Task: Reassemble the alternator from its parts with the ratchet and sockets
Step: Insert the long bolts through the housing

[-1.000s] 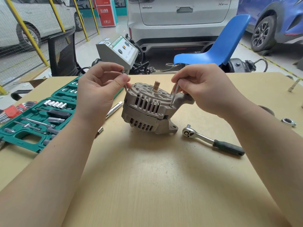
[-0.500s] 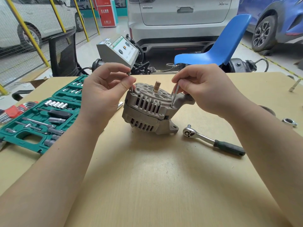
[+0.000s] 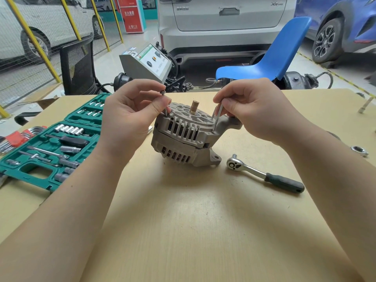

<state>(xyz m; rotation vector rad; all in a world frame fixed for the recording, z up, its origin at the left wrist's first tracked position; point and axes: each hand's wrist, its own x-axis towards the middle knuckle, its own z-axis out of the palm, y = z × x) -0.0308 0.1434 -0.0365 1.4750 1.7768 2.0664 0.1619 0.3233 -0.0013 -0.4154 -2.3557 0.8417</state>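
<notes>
change: left hand (image 3: 132, 117) has carried its bolt (image 3: 164, 102) rightward to the alternator (image 3: 187, 135) rim, 9 o'clock side.
bolts: near upright; right hand (image 3: 252, 110) fingers pinch the 3 o'clock bolt (image 3: 217, 119).
alternator: shaft up.

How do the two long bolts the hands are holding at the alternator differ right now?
The left hand pinches its long steel bolt upright at the grey alternator housing's left edge, head exposed. The right hand's long steel bolt leans, its head hidden by fingers, tip at the right-side hole. Both are only partly inserted.
</notes>
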